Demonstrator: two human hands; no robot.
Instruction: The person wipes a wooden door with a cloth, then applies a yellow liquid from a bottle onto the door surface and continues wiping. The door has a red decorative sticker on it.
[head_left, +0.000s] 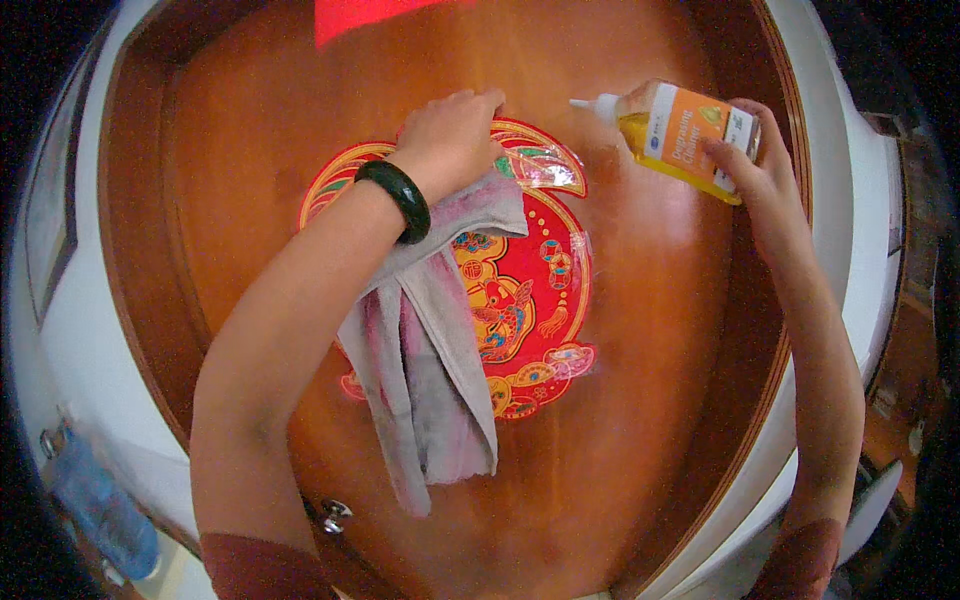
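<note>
A red and gold festive decal (562, 300) with a fish and coin pattern lies flat on a brown wooden door (637, 420). My left hand (454, 139), a dark bangle on its wrist, is at the decal's upper part with its fingers curled. It holds a grey and pink cloth (450, 405) that hangs down over the decal's middle and left side. On the right, my right hand (750, 161) grips a clear squeeze bottle (679, 139) of yellow degreasing cleaner. The bottle is tilted, its white nozzle pointing left, apart from the decal.
A metal door knob (335, 517) is at the lower left of the door. Red paper (375, 15) shows at the top edge. The dark wooden frame (139, 225) surrounds the door, with white wall beyond. Something blue (109, 502) is at the far lower left.
</note>
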